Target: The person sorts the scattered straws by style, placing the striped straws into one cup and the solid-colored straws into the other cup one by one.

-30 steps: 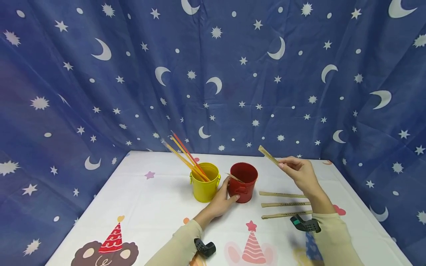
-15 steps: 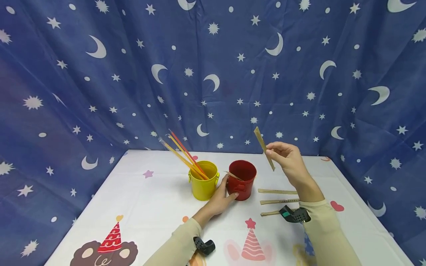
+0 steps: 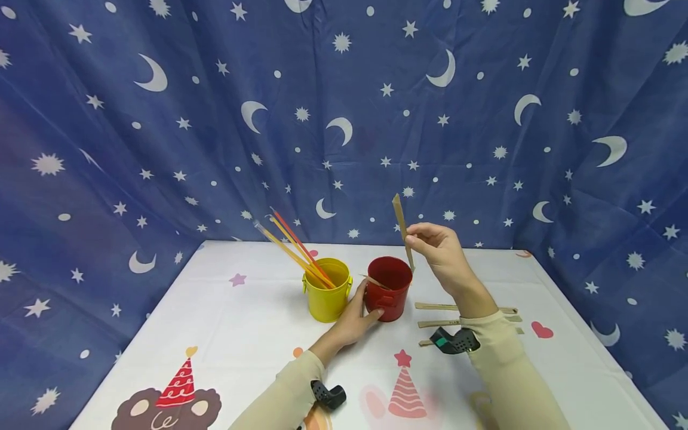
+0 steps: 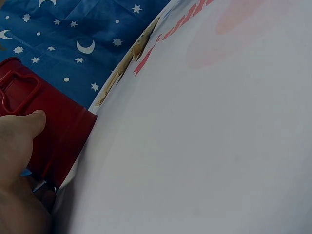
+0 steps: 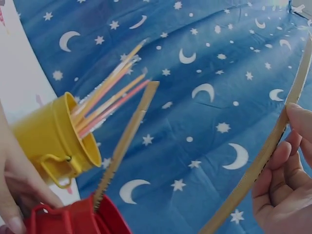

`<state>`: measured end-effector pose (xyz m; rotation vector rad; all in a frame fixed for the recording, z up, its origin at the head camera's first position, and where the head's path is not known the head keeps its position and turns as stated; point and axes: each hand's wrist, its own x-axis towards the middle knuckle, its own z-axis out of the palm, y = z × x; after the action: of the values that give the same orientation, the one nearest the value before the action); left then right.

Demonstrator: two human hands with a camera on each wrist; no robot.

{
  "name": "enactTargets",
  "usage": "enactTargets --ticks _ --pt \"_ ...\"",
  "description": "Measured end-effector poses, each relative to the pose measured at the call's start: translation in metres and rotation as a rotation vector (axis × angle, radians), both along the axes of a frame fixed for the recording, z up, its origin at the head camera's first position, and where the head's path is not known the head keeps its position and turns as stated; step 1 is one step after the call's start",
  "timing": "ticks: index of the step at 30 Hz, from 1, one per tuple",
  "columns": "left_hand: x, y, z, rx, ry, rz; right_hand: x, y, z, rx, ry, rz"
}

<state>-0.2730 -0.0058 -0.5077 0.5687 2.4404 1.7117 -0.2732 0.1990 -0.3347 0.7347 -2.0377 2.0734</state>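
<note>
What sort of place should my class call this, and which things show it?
Probably an indoor tabletop staged for recording. Signs: the dark blue fabric backdrop with white moons and stars, the white tablecloth printed with party hats, and the small black wrist-worn devices.

the head view looks forward and down from above and behind the left hand [image 3: 352, 323] and right hand [image 3: 442, 258], onto most of the table [image 3: 226, 316]. the left wrist view is close at the left hand, tilted across the table. the right wrist view looks across from beside the right hand to the curtain [image 5: 195, 117] beyond. all three share the red bucket [image 3: 395, 298] at the left hand; head and right wrist share the yellow bucket [image 3: 326, 304] beside it.
</note>
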Motion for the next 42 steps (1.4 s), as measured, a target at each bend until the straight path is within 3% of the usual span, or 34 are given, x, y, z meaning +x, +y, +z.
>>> enactTargets --ticks 6,15,24,34,42 --pt "0.000 -0.001 0.001 -0.003 0.000 -0.003 -0.006 -0.010 -0.012 0.015 -0.027 0.011" --pt "-0.001 0.001 0.001 -0.035 -0.016 0.016 -0.013 -0.012 -0.048 0.054 -0.081 -0.099" --pt "-0.002 0.000 -0.001 -0.043 -0.013 0.019 -0.021 -0.019 -0.068 0.096 -0.067 -0.075" --pt "-0.002 -0.001 0.000 -0.039 -0.003 0.017 -0.025 -0.026 -0.079 0.212 0.014 -0.106" --pt "-0.002 0.000 -0.001 -0.033 0.012 0.014 -0.024 -0.031 -0.081 0.299 0.017 -0.104"
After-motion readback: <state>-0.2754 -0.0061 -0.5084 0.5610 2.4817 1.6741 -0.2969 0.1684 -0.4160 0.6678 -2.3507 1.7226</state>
